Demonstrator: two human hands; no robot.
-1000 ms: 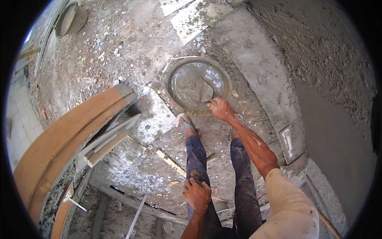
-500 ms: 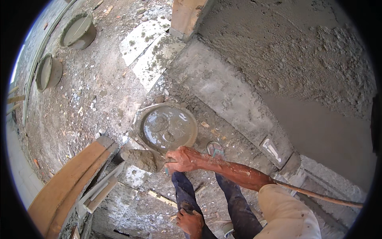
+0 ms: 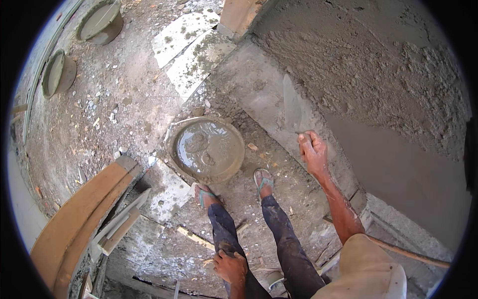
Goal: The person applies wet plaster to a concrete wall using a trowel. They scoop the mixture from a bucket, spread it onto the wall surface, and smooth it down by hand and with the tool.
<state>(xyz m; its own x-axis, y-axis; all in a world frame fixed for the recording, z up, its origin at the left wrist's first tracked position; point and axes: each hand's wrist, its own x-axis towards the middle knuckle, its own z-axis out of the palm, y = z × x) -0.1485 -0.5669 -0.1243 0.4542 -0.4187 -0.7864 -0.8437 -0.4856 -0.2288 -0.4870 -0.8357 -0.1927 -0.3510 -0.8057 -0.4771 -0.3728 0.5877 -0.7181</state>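
Observation:
My right hand point(image 3: 313, 150) is closed round the handle of a pointed trowel point(image 3: 292, 102). Its thin grey blade points away from me, over the flat concrete ledge point(image 3: 259, 84) beside the wet mortar; whether it touches is hard to tell. On my left knee lies my left hand point(image 3: 231, 268), its fingers loosely spread over the dark trousers and holding nothing. Before my feet stands a round tub point(image 3: 238, 159) with wet grey mortar point(image 3: 219, 149) in it. Right of the ledge spreads a bed of wet mortar point(image 3: 368, 79), rough at the far side and smooth nearer.
Two more mortar tubs point(image 3: 110, 34) stand at the far left. Pale mortar-spotted boards point(image 3: 191, 70) lie beyond the near tub. A brown wooden beam point(image 3: 74, 219) and pale wood offcuts point(image 3: 122, 229) fill the near left. A wooden post point(image 3: 241, 15) rises at the ledge's far end. Rubble covers the ground.
My right hand has swung from left of my legs to the ledge on the right, carrying the trowel. The mound of mortar on its blade is gone. My left hand stays on the knee.

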